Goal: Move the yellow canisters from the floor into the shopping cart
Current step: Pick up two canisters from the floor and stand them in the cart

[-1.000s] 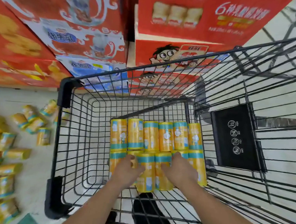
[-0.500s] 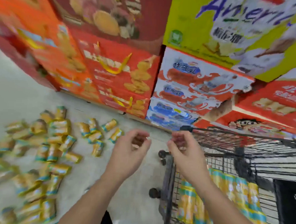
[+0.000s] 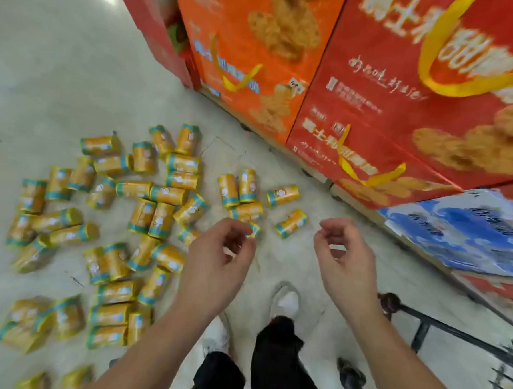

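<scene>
Head view, looking down at a shop floor (image 3: pixel 63 65). Both hands are raised in front of the body and are empty: the left hand (image 3: pixel 216 260) and the right hand (image 3: pixel 345 258) each have loosely curled fingers, thumb and forefinger apart, clamped on nothing. The yellow canisters (image 3: pixel 159 213) lie scattered on the floor to the left and ahead, most on their sides, many touching one another in loose clusters; a small group sits just beyond the left hand, with one canister (image 3: pixel 291 223) lying apart between the two hands' line of reach. Only a corner of the shopping cart (image 3: pixel 438 326) shows at the lower right, its dark frame and a wheel beside the person's shoe (image 3: pixel 285 301); its load cannot be seen here. Stacked red and orange cartons (image 3: pixel 388 97) border the floor on the right. Judged progress: several dozen canisters remain on the floor, so the bulk of the transfer is left. The likely step in hand is a reach toward the nearest canisters.
</scene>
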Tool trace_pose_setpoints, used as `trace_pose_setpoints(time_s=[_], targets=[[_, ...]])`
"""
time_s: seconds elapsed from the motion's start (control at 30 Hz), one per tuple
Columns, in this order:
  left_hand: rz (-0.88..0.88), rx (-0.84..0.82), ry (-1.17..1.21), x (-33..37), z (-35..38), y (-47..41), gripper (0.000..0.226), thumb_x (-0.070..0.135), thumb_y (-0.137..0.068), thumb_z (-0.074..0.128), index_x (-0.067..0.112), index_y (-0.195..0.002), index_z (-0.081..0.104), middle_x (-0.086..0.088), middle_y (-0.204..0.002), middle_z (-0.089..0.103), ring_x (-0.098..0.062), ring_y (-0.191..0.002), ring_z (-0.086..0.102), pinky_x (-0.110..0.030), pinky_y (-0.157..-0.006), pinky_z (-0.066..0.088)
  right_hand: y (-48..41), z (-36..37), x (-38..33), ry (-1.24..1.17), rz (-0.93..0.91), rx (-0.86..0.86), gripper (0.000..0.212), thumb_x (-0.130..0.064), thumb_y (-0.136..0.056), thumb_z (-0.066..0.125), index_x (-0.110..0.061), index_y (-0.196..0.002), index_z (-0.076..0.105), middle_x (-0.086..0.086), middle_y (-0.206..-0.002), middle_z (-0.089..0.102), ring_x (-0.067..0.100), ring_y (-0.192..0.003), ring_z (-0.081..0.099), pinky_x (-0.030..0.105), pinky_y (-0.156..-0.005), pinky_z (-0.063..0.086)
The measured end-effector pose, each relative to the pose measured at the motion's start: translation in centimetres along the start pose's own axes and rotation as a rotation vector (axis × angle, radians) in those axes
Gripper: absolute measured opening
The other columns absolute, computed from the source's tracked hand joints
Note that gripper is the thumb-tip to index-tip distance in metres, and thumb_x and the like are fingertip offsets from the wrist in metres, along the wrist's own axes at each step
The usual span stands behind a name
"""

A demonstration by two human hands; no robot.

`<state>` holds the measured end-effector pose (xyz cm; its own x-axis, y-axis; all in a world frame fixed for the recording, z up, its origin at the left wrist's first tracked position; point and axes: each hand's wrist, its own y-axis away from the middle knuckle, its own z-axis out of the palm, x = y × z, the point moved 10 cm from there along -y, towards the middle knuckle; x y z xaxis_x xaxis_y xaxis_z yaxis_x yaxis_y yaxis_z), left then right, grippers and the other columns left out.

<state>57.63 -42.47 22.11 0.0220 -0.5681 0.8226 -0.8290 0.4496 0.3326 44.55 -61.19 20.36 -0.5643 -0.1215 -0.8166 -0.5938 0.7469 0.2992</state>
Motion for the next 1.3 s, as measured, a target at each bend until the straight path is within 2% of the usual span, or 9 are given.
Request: trace_pose_setpoints(time_s=[0.1,0.2,0.37,0.5,0.7,0.83,0.93,1.07,1.3], targets=[[-0.069,-0.044,-0.18,-11.0,5.9,-4.9,0.014,0.024,-0.086,0.064,0.027,-0.1,0.061,0.015,-0.091,0.06,-0.003,-0.082,0.058,-0.025,-0.068,0.049,-5.5,6.7,10.5,0.153,0.048,-0.05,0.014,-0.015,-0.09,0.062,-0.026,-0.099,0.059,-0.01,-0.089,0.063,0.005,-0.081,0.061,0.023,-0.068,0.052],[-0.072,-0.088,-0.383,-20.9,12.1,-10.0,0.029,0.032,-0.086,0.061,0.024,-0.113,0.057,0.008,-0.107,0.054,-0.014,-0.094,0.06,-0.038,-0.072,0.052,-10.8,13.5,22.1,0.319,0.12,-0.125,0.025,-0.019,-0.088,0.063,-0.02,-0.113,0.058,-0.005,-0.104,0.063,0.013,-0.087,0.062,0.04,-0.079,0.055],[-0.22,-0.271,-0.682,-36.4,22.4,-17.2,0.07,0.045,-0.083,0.061,0.015,-0.14,0.034,-0.011,-0.129,0.043,-0.035,-0.115,0.05,-0.046,-0.086,0.048,-18.4,22.1,37.7,0.337,0.389,-0.112,0.071,-0.033,-0.086,0.071,-0.004,-0.14,0.036,0.017,-0.136,0.05,0.033,-0.121,0.054,0.04,-0.1,0.045],[-0.317,-0.374,-0.771,-43.6,27.8,-18.2,0.088,0.049,-0.077,0.067,0.018,-0.144,0.019,-0.012,-0.127,0.041,-0.038,-0.114,0.05,-0.048,-0.078,0.047,-20.6,23.7,43.9,0.261,0.645,0.039,0.086,-0.044,-0.081,0.073,-0.009,-0.141,0.022,0.021,-0.136,0.04,0.04,-0.116,0.054,0.041,-0.095,0.046],[-0.337,-0.291,-0.797,-46.3,28.5,-19.3,0.075,0.037,-0.078,0.066,0.019,-0.138,0.024,-0.011,-0.122,0.047,-0.04,-0.108,0.054,-0.044,-0.068,0.04,-21.1,23.5,46.1,0.107,0.637,0.09,0.074,-0.027,-0.079,0.075,-0.018,-0.132,0.024,0.016,-0.123,0.053,0.034,-0.101,0.061,0.038,-0.087,0.05],[-0.367,-0.245,-0.653,-42.7,26.6,-17.7,0.062,0.038,-0.078,0.061,0.022,-0.13,0.03,-0.009,-0.118,0.053,-0.037,-0.099,0.058,-0.042,-0.071,0.044,-19.1,21.2,44.1,0.033,0.628,0.057,0.075,-0.027,-0.077,0.076,-0.027,-0.13,0.023,0.014,-0.124,0.056,0.032,-0.102,0.063,0.043,-0.091,0.053],[-0.389,-0.198,-0.525,-36.3,23.4,-14.4,0.065,0.045,-0.075,0.066,0.029,-0.128,0.032,0.003,-0.113,0.057,-0.026,-0.092,0.06,-0.037,-0.071,0.045,-15.2,17.7,38.8,-0.038,0.584,0.057,0.071,-0.029,-0.078,0.076,-0.031,-0.126,0.024,0.007,-0.118,0.06,0.024,-0.094,0.066,0.031,-0.076,0.05],[-0.378,-0.169,-0.32,-24.9,17.8,-9.2,0.07,0.054,-0.067,0.069,0.041,-0.125,0.033,0.015,-0.1,0.057,-0.02,-0.096,0.063,-0.042,-0.08,0.051,-8.8,10.6,27.1,-0.203,0.537,0.084,0.069,-0.021,-0.08,0.079,-0.04,-0.123,0.029,-0.017,-0.101,0.054,0.006,-0.087,0.065,0.023,-0.072,0.051],[-0.156,-0.196,-0.014,0.1,8.1,-0.7,0.083,0.062,-0.054,0.071,0.044,-0.127,0.037,0.014,-0.105,0.067,-0.011,-0.095,0.066,-0.048,-0.082,0.056,2.0,-6.8,3.2,-0.403,0.292,0.213,0.071,-0.014,-0.078,0.079,-0.054,-0.121,0.038,-0.017,-0.113,0.06,0.004,-0.085,0.069,0.029,-0.072,0.059]])
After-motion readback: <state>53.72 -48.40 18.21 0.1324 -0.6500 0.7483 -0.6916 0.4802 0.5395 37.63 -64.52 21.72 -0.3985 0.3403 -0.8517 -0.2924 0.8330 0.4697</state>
